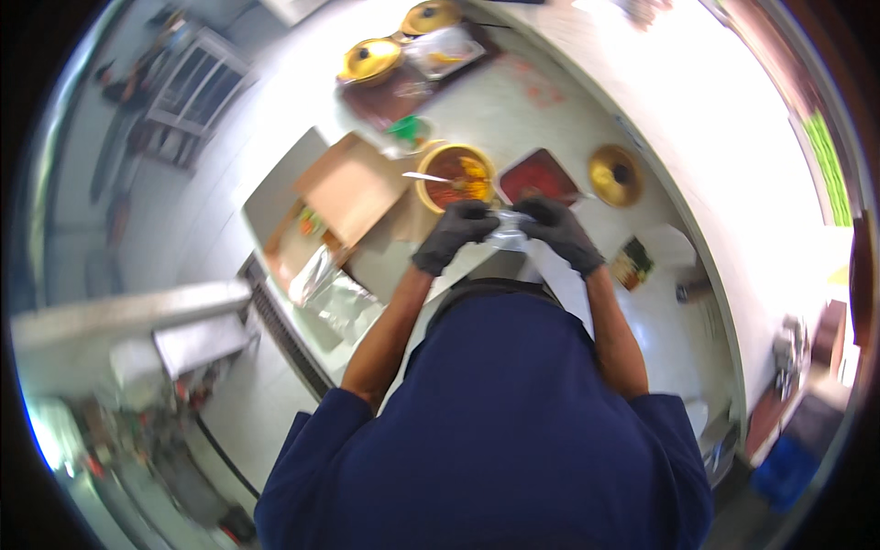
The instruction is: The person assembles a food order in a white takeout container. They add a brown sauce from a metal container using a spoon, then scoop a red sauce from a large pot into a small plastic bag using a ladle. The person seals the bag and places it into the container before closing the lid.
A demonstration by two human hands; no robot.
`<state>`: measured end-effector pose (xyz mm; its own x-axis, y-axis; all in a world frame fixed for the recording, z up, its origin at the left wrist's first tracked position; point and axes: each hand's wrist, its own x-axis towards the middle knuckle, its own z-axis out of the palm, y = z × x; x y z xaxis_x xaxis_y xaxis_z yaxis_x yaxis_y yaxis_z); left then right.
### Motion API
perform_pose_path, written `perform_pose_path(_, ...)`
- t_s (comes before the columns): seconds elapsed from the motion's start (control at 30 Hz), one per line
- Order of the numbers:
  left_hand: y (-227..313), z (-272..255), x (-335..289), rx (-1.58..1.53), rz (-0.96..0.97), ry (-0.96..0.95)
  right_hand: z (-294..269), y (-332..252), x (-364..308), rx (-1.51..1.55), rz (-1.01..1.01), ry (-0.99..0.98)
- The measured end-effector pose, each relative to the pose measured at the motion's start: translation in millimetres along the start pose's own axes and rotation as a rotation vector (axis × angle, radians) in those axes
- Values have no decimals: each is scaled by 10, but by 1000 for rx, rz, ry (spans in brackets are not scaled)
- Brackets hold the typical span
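Both hands wear dark gloves and meet over the counter in front of my chest. My left hand point(453, 236) and my right hand point(561, 235) are closed on a clear plastic bag point(509, 232), which sags between them. Just beyond my left hand is a yellow pot point(423, 194) of reddish-brown food with yellow pieces along its right side. A light-handled spoon point(425, 176) rests in it. Past my right hand lies a dark rectangular tray point(574, 182) holding something red. My fingertips are partly hidden and slightly blurred.
An open cardboard box point(353, 188) stands at left, with crumpled foil point(335, 293) nearer me. A gold lid point(615, 176) and a printed packet point(632, 264) lie at right. Farther back are a green cup-like item point(404, 128) and a brown tray point(385, 108) with gold-lidded pots point(370, 60).
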<state>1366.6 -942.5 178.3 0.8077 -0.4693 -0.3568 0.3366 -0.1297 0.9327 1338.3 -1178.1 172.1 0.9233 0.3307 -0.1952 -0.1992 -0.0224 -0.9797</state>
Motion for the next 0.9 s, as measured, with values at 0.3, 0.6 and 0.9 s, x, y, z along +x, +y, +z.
perform_pose_path(0.3,-162,-103,-160,-136,-21,165,-299,90,124,-105,11,-107)
perform_pose_path(0.6,-244,-327,-240,-218,-61,414,-515,-7,179,16,128,-122)
perform_pose_path(0.9,-489,-384,-56,-284,-39,466,-343,-73,245,-45,96,38)
